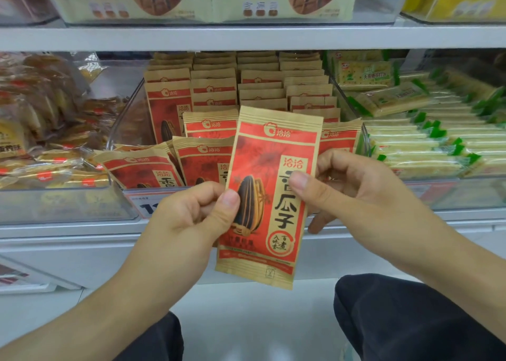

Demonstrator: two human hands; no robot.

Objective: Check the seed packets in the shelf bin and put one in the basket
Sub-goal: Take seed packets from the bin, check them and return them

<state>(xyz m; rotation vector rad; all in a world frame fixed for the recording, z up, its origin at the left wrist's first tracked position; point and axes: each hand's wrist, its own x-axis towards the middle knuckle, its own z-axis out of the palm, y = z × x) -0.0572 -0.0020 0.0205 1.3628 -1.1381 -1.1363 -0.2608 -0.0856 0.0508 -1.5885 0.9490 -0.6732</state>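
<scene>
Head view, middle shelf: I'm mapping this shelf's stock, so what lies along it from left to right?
Clear bin of gold-wrapped brown snacks → clear bin of red-and-tan paper seed packets → stacked pale crackers in green-trimmed clear wrappers.

Red seed packet (269,196) upright (slightly tilted) before bin (128,119).

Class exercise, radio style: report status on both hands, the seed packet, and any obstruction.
Left hand and right hand both pinch one seed packet, upright, front facing camera. Held clear of shelf bin. Basket not in view. Nothing in the way.
</scene>
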